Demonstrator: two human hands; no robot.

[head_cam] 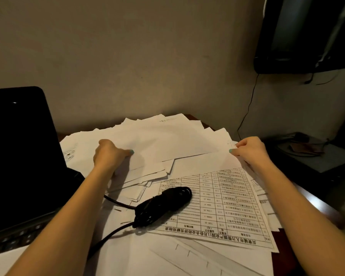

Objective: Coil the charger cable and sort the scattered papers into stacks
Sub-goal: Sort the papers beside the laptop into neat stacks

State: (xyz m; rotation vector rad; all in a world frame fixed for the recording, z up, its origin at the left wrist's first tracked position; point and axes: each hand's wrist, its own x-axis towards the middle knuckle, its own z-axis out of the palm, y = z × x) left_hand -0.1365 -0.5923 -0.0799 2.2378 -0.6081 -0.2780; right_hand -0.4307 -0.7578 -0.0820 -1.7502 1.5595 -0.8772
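Note:
A fanned bundle of white papers [163,136] is raised off the desk at the back. My left hand [108,154] grips its left edge and my right hand [249,149] pinches its right edge. Below the bundle, more loose sheets lie scattered, topped by a printed table sheet [223,204]. The black charger cable [163,204] rests on that sheet as a coiled bundle, and two loose ends trail off toward the lower left.
An open black laptop [22,156] stands at the left, its keyboard near the front edge. A dark wall-mounted device [307,34] hangs at upper right with a thin wire running down. A dark box [315,156] with clutter sits right of the desk.

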